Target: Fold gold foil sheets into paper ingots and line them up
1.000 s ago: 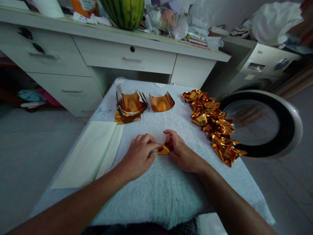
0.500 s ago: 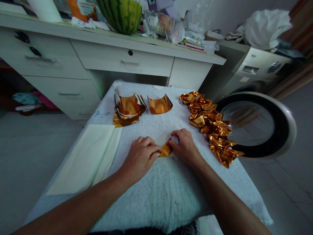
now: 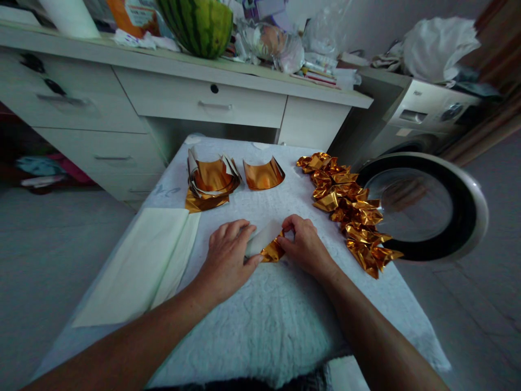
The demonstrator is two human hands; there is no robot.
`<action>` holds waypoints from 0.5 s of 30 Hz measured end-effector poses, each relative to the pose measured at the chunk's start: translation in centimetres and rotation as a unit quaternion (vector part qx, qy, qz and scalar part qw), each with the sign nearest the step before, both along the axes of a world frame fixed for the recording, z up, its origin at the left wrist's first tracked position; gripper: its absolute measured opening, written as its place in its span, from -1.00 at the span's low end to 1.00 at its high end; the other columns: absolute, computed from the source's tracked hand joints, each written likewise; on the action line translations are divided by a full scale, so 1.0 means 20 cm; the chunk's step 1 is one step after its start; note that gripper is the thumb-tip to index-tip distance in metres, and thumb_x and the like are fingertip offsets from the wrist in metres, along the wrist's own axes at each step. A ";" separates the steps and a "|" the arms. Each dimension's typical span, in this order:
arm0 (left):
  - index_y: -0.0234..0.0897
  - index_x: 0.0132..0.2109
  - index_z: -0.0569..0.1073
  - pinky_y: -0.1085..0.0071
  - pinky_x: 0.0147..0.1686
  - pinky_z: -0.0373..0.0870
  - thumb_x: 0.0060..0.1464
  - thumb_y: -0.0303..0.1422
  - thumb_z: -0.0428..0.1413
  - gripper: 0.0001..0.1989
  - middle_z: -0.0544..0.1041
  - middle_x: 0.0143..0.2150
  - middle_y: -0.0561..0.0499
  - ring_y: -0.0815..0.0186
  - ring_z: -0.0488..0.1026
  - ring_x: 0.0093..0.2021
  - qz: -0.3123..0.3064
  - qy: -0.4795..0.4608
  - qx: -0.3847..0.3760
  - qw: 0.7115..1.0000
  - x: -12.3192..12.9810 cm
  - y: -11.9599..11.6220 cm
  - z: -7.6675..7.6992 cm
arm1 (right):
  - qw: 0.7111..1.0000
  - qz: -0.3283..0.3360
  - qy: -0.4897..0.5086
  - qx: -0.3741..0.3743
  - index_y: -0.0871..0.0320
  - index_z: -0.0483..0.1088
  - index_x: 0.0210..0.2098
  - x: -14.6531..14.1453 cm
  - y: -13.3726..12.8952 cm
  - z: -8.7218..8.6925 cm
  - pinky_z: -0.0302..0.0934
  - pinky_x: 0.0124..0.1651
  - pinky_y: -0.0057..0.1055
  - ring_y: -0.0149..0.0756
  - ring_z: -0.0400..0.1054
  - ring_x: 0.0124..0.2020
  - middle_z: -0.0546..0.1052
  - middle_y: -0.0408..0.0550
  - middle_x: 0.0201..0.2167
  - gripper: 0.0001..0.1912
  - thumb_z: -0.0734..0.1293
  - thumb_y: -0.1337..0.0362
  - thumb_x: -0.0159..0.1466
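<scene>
A small sheet of gold foil paper (image 3: pixel 272 251), pale on its other side and partly folded, lies on the cloth in front of me. My right hand (image 3: pixel 305 241) pinches its right edge between thumb and fingers. My left hand (image 3: pixel 228 258) rests at the left end, fingers stretched apart, with the thumb touching the foil's corner. Beyond my hands sit a stack of curled gold foil sheets (image 3: pixel 214 176) and one separate curled gold sheet (image 3: pixel 264 175). Along the right side runs a row of folded gold foil pieces (image 3: pixel 345 209).
Folded pale paper (image 3: pixel 132 266) lies on the left of the cloth-covered table (image 3: pixel 228 336). Behind stands a white drawer desk (image 3: pixel 211 103) bearing a cut watermelon (image 3: pixel 199 24) and plastic bags. The open round door (image 3: pixel 423 206) of a washing machine (image 3: pixel 427 114) is at the right.
My left hand has loosened from a pinch and spread its fingers, shifting slightly left. More of the pale side shows beside it. My right hand still pinches the foil paper.
</scene>
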State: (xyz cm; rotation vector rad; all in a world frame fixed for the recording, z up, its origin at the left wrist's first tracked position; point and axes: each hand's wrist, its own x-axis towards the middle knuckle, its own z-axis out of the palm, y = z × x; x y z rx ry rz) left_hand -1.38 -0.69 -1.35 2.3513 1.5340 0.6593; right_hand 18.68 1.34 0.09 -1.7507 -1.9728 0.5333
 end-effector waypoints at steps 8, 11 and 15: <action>-0.17 -0.03 0.40 0.01 0.08 0.22 -0.01 -0.41 0.23 -0.63 0.47 0.03 -0.06 0.03 0.32 0.09 -0.004 -0.053 -0.040 0.998 0.01 0.00 0.05 | 0.961 0.043 0.261 -0.085 0.13 0.30 -0.12 0.01 -0.02 0.01 0.09 -0.44 -0.47 -0.42 0.22 -0.52 0.34 -0.29 -0.52 -0.70 0.32 0.37 0.12; -0.17 -0.07 0.36 0.03 0.06 0.24 -0.06 -0.46 0.23 -0.63 0.50 -0.06 -0.02 0.06 0.38 0.04 0.013 -0.112 -0.064 0.992 0.01 0.00 0.05 | 0.919 0.054 0.366 -0.136 0.14 0.33 -0.29 0.02 -0.02 0.03 0.10 -0.46 -0.49 -0.44 0.23 -0.52 0.36 -0.25 -0.53 -0.82 0.36 0.24 0.14; -0.15 0.07 0.26 0.14 -0.02 0.34 0.02 -0.43 0.19 -0.53 0.53 -0.07 -0.02 0.14 0.48 -0.06 0.011 -0.252 -0.150 0.956 0.00 0.01 0.05 | 0.869 0.048 0.471 -0.146 0.14 0.33 -0.35 0.03 -0.02 0.06 0.16 -0.40 -0.49 -0.45 0.29 -0.47 0.42 -0.23 -0.49 -0.77 0.44 0.21 0.10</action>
